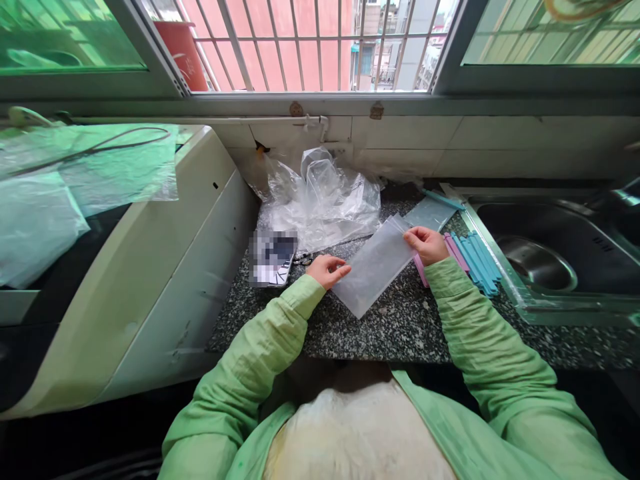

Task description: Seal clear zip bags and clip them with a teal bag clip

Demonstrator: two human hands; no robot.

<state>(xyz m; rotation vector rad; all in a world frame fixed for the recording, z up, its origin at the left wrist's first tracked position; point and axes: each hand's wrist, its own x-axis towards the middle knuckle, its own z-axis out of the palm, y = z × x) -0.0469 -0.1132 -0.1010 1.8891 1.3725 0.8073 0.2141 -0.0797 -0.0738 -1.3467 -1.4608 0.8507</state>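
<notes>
A flat translucent plastic bag (pixel 375 267) is held at a slant above the speckled counter. My right hand (pixel 427 245) pinches its upper right edge between thumb and fingers. At the bag's left edge is my left hand (pixel 329 270), fingers curled and thumb tip against the plastic. Beyond the right hand lies another clear bag (pixel 433 212) with a blue strip (pixel 443 199) along its far side. Several blue plastic strips (pixel 475 260) and pink strips (pixel 456 252) lie just right of that hand. One more pink strip (pixel 421 271) shows partly beneath the held bag.
Crumpled clear plastic (pixel 325 193) is heaped against the tiled wall. A partly blurred flat object (pixel 273 259) rests left of my left hand. A steel sink (pixel 530 313) borders the counter (pixel 385 333) at right. A large white appliance (pixel 170 287) stands at left.
</notes>
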